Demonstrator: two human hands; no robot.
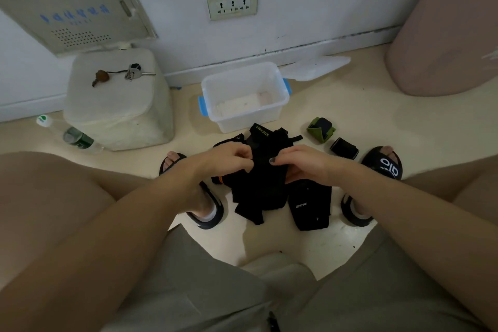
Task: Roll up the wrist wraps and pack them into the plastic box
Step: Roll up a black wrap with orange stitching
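Both your hands are on the same black wrist wrap (262,170), held above the floor between your feet. Left hand (229,158) pinches its upper left edge, fingers curled in. Right hand (299,160) grips the right side, thumb on top; the fingers go under the fabric and are hidden.

The wrap hangs over a heap of loose black wraps (256,205), so you can't tell where one strap ends and the next starts. One more flat black wrap (310,207) with white lettering lies just right of the heap.

Two rolled wraps sit on the floor to the right: a green-and-black one (320,129) and a black one (344,148), near your right slipper (382,167).

The plastic box (245,96) is open, straight ahead beyond the heap, blue latches on both ends; its inside looks bare but the frosted walls blur it. Its lid (315,67) lies behind it against the skirting.

Left of the box: a white block (116,105) with keys (132,73) on top, and a water bottle (70,135) lying beside it. A pink bin (444,35) is cut off at the right edge.
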